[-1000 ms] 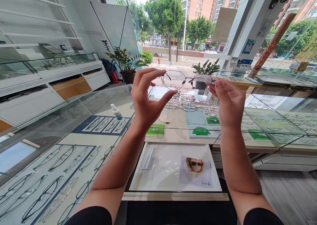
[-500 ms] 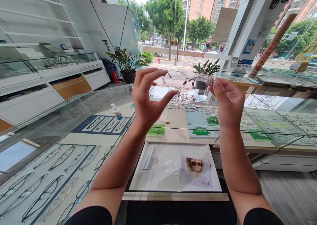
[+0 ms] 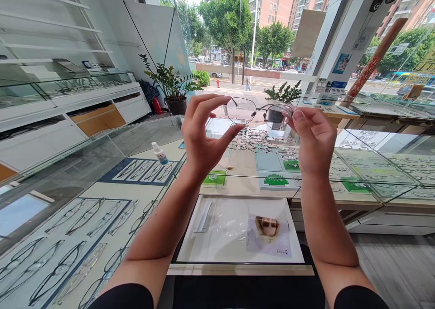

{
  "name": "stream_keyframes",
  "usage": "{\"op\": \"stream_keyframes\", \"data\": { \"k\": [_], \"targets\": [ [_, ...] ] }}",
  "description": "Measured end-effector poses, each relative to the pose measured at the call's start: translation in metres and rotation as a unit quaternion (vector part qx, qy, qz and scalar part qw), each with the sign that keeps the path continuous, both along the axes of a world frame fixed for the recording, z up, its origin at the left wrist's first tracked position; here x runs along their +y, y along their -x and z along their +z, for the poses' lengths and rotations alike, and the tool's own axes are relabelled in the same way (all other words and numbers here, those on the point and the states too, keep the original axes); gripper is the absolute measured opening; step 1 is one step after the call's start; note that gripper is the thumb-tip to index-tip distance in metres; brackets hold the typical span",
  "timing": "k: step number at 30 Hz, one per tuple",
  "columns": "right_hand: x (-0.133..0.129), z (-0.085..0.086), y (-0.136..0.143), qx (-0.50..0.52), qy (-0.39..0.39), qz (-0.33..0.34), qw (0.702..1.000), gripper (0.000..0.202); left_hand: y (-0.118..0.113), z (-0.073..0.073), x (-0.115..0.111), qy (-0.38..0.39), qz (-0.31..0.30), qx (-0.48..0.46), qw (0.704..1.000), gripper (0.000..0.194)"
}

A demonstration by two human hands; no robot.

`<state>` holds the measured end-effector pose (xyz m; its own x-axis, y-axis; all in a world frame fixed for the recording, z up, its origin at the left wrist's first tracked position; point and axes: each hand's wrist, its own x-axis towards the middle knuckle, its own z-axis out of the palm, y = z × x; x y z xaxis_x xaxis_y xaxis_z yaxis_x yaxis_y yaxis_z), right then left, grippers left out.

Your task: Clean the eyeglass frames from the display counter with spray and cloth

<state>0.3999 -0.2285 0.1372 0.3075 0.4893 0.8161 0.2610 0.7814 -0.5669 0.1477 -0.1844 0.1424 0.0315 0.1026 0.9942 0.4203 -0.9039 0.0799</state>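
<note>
Well — glasses [image 3: 260, 108] held, printed picture [image 3: 268, 236] inside tray [image 3: 220, 251].

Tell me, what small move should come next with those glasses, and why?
Perhaps raise the right hand slightly to level the glasses: it pinches one end of them, and the lens on that side sits a little lower in the picture than the other.

- Eyeglasses [image 3: 261, 108] are showing smooth metal, glossy lenses [image 3: 242, 112].
- Desk [image 3: 136, 139] is gleaming, glossy glass.
- Bottle [image 3: 160, 154] is looking plastic, smooth.
- Left sleeve [image 3: 125, 297] is showing matt cloth.
</note>
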Motion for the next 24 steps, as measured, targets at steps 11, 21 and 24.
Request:
{"op": "stream_keyframes", "data": {
  "k": [11, 21, 24],
  "targets": [
    [-0.003, 0.003, 0.001, -0.018, 0.034, 0.078, 0.996, 0.044, -0.004, 0.001, 0.004, -0.013, 0.001, -0.002, 1.0, 0.063],
    [-0.01, 0.009, 0.003, -0.023, 0.06, 0.109, 0.992, 0.048, -0.001, -0.002, 0.008, 0.024, -0.016, -0.001, 1.0, 0.065],
    [-0.01, 0.009, 0.001, -0.049, 0.062, 0.113, 0.99, 0.05, -0.002, -0.003, 0.007, 0.022, -0.012, 0.004, 1.0, 0.066]
  ]
}}
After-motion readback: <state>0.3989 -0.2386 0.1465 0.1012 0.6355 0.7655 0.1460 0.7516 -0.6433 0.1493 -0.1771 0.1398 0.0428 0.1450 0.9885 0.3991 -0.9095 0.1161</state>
